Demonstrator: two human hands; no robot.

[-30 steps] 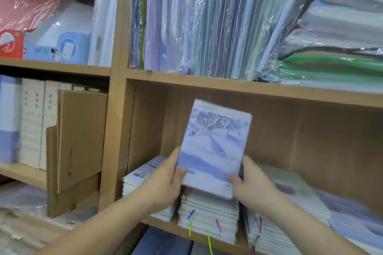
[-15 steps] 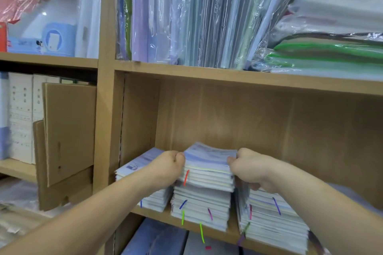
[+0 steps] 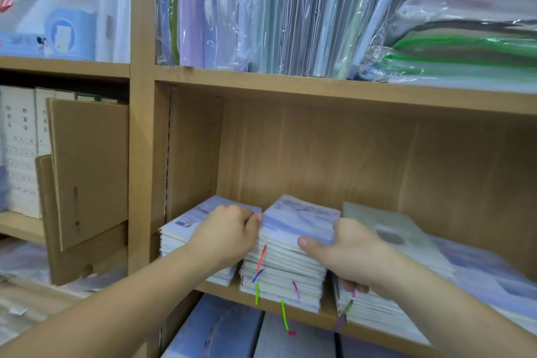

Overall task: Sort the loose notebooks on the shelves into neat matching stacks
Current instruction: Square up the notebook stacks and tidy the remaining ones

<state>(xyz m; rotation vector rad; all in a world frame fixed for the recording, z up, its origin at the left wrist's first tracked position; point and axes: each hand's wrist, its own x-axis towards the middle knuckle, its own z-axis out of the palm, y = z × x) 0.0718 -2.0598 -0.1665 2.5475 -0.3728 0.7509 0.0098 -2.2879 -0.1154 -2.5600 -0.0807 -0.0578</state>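
Note:
Three stacks of notebooks lie side by side on a wooden shelf [image 3: 226, 289]. The middle stack [image 3: 290, 264] has a blue-and-white snowy cover on top and coloured ribbon markers hanging from its front edge. My left hand [image 3: 229, 234] grips the top notebooks at their left edge, fingers curled. My right hand [image 3: 345, 253] grips the same top notebooks at the right front corner, thumb on the cover. A lower blue stack [image 3: 186, 227] sits to the left, partly under my left hand. The right stack [image 3: 392, 241] has a grey-green cover on top.
Plastic-wrapped folders [image 3: 276, 9] stand upright on the shelf above, with green and clear wrapped packs [image 3: 465, 49] lying at the right. Cardboard sheets [image 3: 87, 171] lean in the left bay beside white boxes [image 3: 20, 151]. Blue items [image 3: 215, 328] lie on the shelf below.
The blue notebook that both hands held up has been lowered flat onto the middle stack. Both hands now grip the stack's top notebooks at their sides.

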